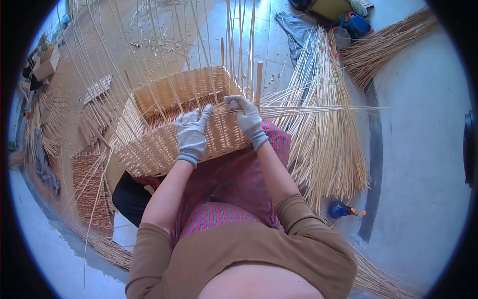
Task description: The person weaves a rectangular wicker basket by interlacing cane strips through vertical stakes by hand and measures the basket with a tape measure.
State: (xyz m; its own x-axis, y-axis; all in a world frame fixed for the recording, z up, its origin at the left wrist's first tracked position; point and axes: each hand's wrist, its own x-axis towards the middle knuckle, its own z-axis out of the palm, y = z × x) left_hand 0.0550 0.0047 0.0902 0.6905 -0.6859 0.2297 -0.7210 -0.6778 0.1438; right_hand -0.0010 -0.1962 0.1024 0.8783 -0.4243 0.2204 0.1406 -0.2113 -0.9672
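Note:
A rectangular wicker basket (154,149), partly woven, lies tilted across my lap, its long upright stakes (159,60) reaching away from me. My left hand (191,133), in a pale grey glove, has its fingers bent over the top edge of the near wall, the thumb held apart toward the right. Near the right corner, my right hand (247,119), gloved too, is closed around thin wicker strands (318,110) whose loose ends run out to the right. Its fingertips are partly hidden. A wooden corner post (259,82) stands just beyond this hand.
A big bundle of wicker rods (328,144) lies on the right, with another bundle (388,47) behind it. Woven panels (92,189) rest on the floor at left. A blue object with an orange tip (341,209) is near my right elbow. Scraps (159,45) litter the floor ahead.

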